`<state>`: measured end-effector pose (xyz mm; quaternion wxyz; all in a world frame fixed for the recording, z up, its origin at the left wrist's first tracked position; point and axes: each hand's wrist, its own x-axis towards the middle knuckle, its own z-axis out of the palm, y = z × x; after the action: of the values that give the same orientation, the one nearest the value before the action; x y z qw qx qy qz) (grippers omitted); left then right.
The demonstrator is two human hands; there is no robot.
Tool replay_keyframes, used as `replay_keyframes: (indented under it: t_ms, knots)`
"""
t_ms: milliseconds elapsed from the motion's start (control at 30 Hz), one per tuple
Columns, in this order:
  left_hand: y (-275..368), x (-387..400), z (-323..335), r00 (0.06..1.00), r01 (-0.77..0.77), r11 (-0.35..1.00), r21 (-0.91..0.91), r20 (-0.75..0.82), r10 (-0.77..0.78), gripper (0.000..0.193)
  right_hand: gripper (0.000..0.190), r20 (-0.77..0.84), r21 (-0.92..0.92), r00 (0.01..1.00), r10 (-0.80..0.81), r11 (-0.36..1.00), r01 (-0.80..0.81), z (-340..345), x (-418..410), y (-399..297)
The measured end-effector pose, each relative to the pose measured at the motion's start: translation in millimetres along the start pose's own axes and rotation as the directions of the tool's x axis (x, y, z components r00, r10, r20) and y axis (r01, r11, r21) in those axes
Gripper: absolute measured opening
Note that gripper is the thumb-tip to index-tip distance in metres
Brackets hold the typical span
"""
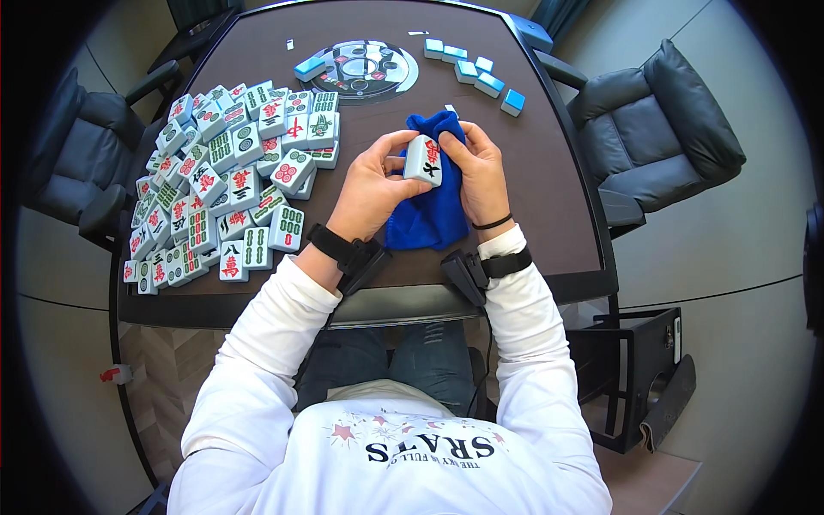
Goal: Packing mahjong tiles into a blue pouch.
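Between the fingers and thumb of my left hand (376, 170) is a white mahjong tile (423, 160), its face with red and black characters turned up. My right hand (479, 167) grips a blue cloth (430, 215), its thumb on top near the tile's upper right corner. The cloth hangs behind and below the tile, down towards the table's front edge. To the left of my left hand lies a heaped pile of mahjong tiles (222, 148), many face up.
Several blue-backed tiles (476, 71) lie scattered at the back right of the brown mahjong table (541, 212). One more blue-backed tile (309, 68) rests at the edge of the round centre panel (360, 67). Black armchairs (644, 129) flank the table, and a black drawer frame (627, 373) stands at lower right.
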<state>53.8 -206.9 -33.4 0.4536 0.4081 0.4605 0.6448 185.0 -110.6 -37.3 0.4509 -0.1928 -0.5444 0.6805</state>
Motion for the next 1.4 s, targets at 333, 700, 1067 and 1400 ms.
replay_keyframes:
  t_ms: [333, 700, 1067, 1400]
  knots:
    - [8.1, -0.6, -0.6, 0.995, 0.018, 0.995, -0.101, -0.096, -0.028, 0.063, 0.026, 0.121, -0.081, 0.992, 0.020, 0.997, -0.011, 6.9, -6.3, -6.5]
    - [-5.0, 4.5, -6.7, 0.986, 0.002, 1.000, 0.001, -0.165, -0.002, 0.056, 0.021, 0.261, -0.278, 0.964, -0.058, 0.951, 0.132, 14.3, -9.8, -7.7]
    - [-6.8, 2.8, -0.8, 0.998, 0.020, 0.997, 0.075, -0.059, -0.015, 0.061, 0.021, 0.117, -0.243, 0.990, -0.080, 0.964, 0.106, 7.7, -4.7, -2.3]
    - [-2.9, -0.6, 0.5, 0.999, 0.025, 1.000, 0.006, 0.036, -0.025, 0.061, 0.019, -0.004, -0.201, 0.998, -0.064, 0.978, 0.062, 3.2, -0.5, -2.9]
